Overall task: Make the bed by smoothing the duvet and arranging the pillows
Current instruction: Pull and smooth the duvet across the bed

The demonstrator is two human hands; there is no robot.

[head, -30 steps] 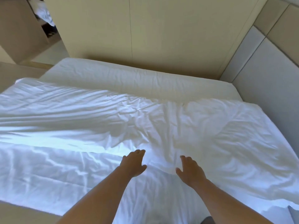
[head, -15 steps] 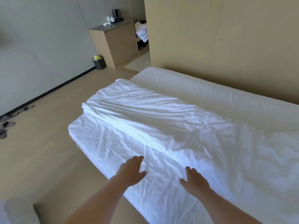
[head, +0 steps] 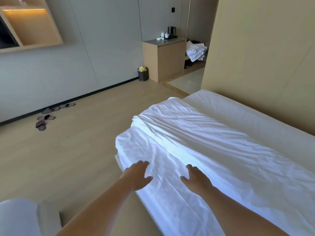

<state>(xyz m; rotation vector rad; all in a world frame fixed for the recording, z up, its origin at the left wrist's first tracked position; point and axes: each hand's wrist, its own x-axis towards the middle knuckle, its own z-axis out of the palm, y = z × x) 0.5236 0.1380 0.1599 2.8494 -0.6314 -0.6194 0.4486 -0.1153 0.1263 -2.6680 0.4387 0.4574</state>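
- Spanning the right of the view, the bed (head: 281,120) shows a bare strip of mattress along the far wall; no pillows can be seen on it.
- Lying over the near part of the bed, the duvet (head: 213,142) is creased all along, with a raised fold running lengthwise and its far-left corner bunched up at the bed's end.
- Hanging over the near edge, the duvet's side is where both hands work.
- Resting flat on the duvet near its left end, the left hand (head: 138,175) has fingers spread, its grip loose and holding nothing.
- Resting just beside it, the right hand (head: 196,178) lies palm down, fingers apart, also gripping nothing.
- Likely step: sweeping creases out toward the bed's end.
- Risk: pushing flat-handed toward the edge could slide the whole duvet off the near side, since much of it already hangs there.
- Risk: pressing without pulling the cloth taut may only shift creases into the raised fold.
- Risk: the bunched corner may stay folded under unless lifted out.
- Slippers (head: 43,120) lie on the floor, well apart from the bed.
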